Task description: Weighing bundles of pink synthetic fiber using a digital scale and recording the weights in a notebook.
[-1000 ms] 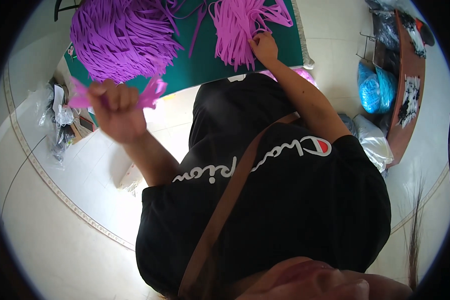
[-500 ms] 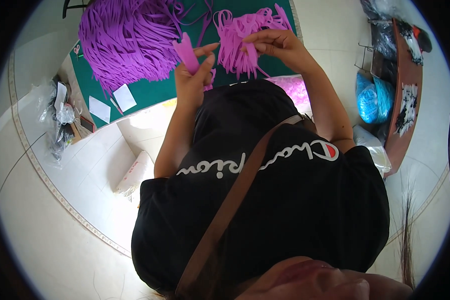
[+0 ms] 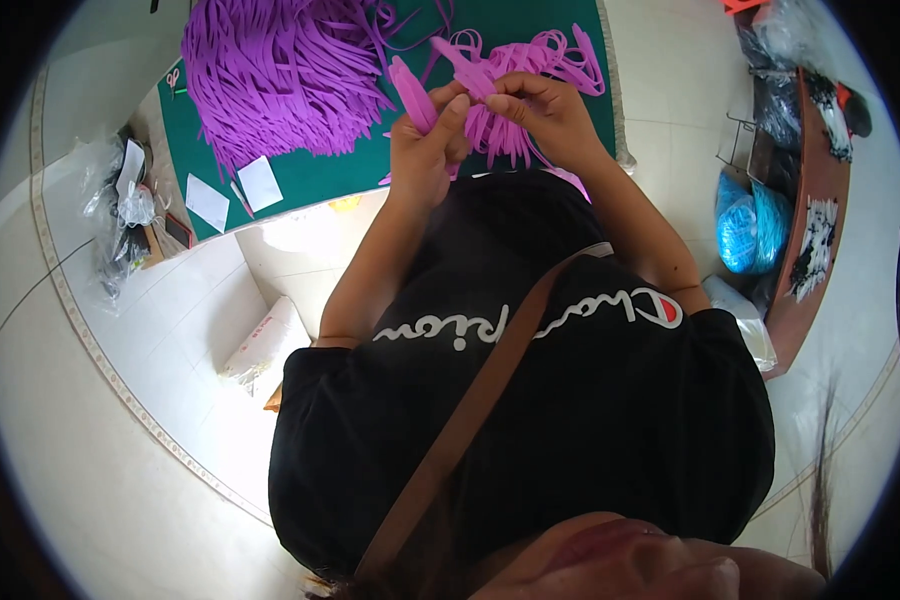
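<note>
My left hand (image 3: 430, 142) is closed around a flat bundle of pink strips (image 3: 412, 92) that stands up out of the fist. Close beside it, the fingers of my right hand (image 3: 552, 115) pinch a pink strip (image 3: 464, 68), whose free end points up and to the left. The fingertips of both hands are almost touching. Behind the right hand lies a loose heap of looped pink strips (image 3: 520, 62) on the green mat (image 3: 322, 184). A large pile of purple strips (image 3: 285, 82) spreads over the mat to the left.
Two white paper cards (image 3: 260, 184) lie near the mat's front left edge, with a thin pen-like tool between them. Small scissors (image 3: 173, 77) are at the left edge. At the right stand a brown shelf (image 3: 806, 200) and blue plastic bags (image 3: 752, 222).
My hands have come together: the left moved right, and the right moved slightly left and down. The strip in my right hand now points up to the left. The whole view has shifted slightly.
</note>
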Available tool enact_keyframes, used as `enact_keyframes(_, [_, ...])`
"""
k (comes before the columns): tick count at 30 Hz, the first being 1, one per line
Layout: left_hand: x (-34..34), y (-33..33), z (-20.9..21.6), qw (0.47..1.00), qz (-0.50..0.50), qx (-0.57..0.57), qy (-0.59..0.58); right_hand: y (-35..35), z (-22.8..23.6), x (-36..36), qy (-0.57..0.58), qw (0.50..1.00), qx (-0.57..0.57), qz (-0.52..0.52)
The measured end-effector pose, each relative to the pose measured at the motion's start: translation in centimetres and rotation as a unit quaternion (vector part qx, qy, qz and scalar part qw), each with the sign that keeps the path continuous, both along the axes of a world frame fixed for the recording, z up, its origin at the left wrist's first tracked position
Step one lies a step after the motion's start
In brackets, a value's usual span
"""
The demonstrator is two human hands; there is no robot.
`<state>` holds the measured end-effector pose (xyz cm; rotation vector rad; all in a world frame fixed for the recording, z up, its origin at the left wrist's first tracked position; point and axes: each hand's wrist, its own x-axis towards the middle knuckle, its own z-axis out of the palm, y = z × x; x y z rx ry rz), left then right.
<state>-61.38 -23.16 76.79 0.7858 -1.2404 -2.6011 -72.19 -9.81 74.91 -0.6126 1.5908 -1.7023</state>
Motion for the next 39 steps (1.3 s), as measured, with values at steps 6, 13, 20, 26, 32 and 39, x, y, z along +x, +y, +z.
enact_keyframes(6, [-0.6, 0.8, -1.3, 1.0, 0.0, -0.012, -0.01, -0.4, -0.9, 0.3, 0.021, 0.999, -0.012, -0.034])
enact_keyframes(13, [-2.2, 1.1, -2.7, 0.995, -0.006, -0.092, -0.027, -0.2, -1.5, -0.7, -0.015, 0.998, -0.011, -0.063])
enact_keyframes(20, [-6.4, -2.5, -2.8, 0.91, 0.13, -0.392, 0.028, 0.8, -2.0, -4.3, 0.005, 0.984, -0.068, -0.167])
enact_keyframes(26, [-14.2, -11.9, 0.2, 0.791, 0.22, -0.555, 0.133, 2.8, -1.2, -9.4, 0.088, 0.971, -0.05, -0.216])
enact_keyframes(32, [-14.6, -14.7, 9.2, 0.823, 0.304, -0.439, 0.193, 2.4, 0.0, -10.0, 0.122, 0.967, -0.077, -0.208])
enact_keyframes(39, [-9.3, -11.0, 12.5, 0.972, 0.051, -0.15, 0.175, 0.1, 1.7, -9.1, 0.171, 0.97, -0.074, -0.158])
